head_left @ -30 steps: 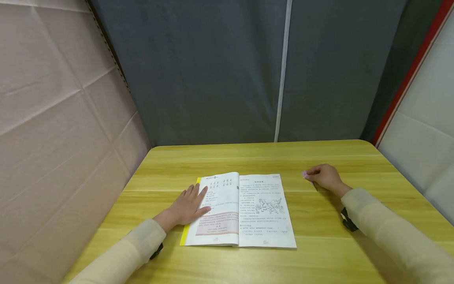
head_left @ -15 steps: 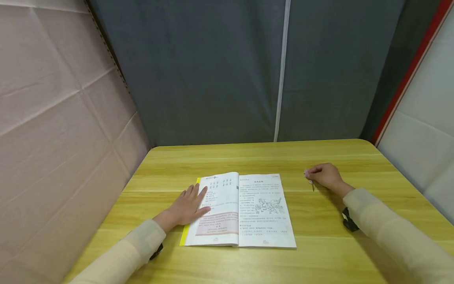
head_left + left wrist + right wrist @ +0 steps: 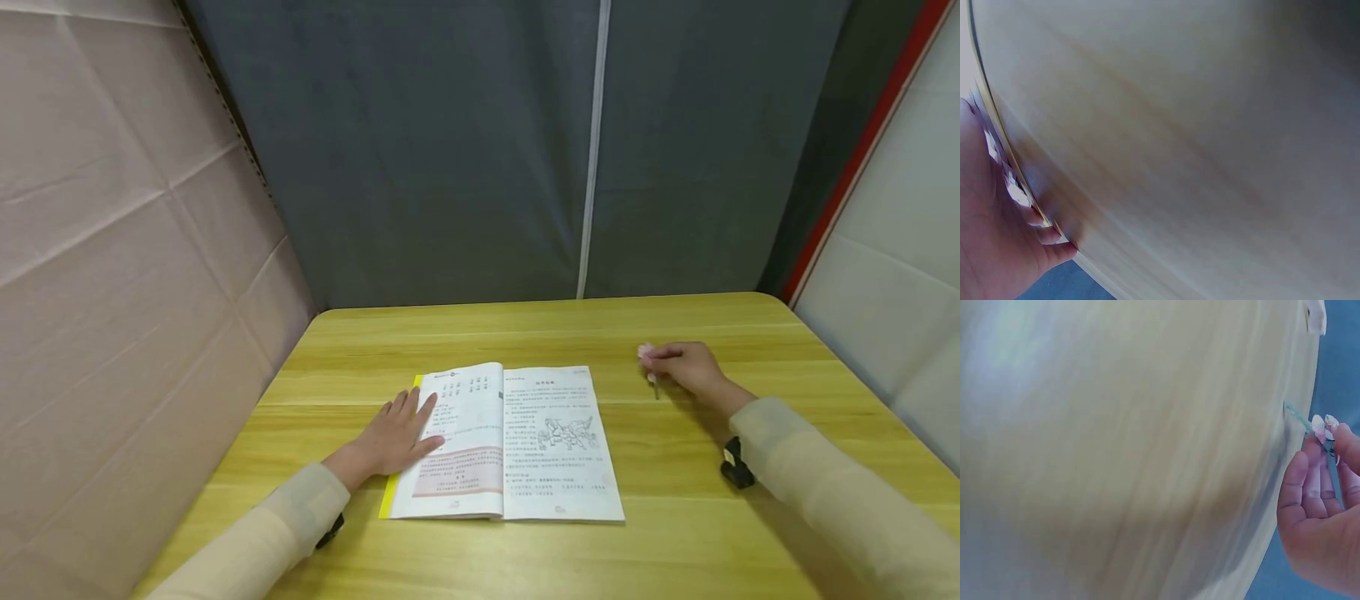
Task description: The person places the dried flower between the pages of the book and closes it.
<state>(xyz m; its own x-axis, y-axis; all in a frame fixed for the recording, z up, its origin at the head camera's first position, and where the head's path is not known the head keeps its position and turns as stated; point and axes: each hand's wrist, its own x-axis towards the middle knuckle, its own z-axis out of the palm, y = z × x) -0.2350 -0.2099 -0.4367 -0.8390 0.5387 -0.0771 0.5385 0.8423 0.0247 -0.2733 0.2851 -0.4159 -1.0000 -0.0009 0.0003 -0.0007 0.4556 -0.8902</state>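
An open book (image 3: pixel 558 496) with printed text, a line drawing on its right page and a yellow edge at its left lies on the table. My left hand (image 3: pixel 392 433) rests on the left page, fingers spread. To the right of the book, my right hand (image 3: pixel 688 367) pinches a small pink flower (image 3: pixel 645 353) on a thin stem between thumb and fingers. In the right wrist view, pinkish-white petals (image 3: pixel 1319 428) stick out of the grip, along with a bluish-green stem. The left wrist view catches the left hand (image 3: pixel 1004 231) at the book's edge.
The yellow wood-grain table (image 3: pixel 480 333) reaches to a dark grey curtain (image 3: pixel 435 167) at the back. Pale cloth (image 3: pixel 135 250) hangs on the left, and a white panel (image 3: pixel 900 250) with a red edge stands on the right.
The right hand has turned the pink flower so that its bloom stands higher and its stem shows below the fingers. The left hand has stayed on the page.
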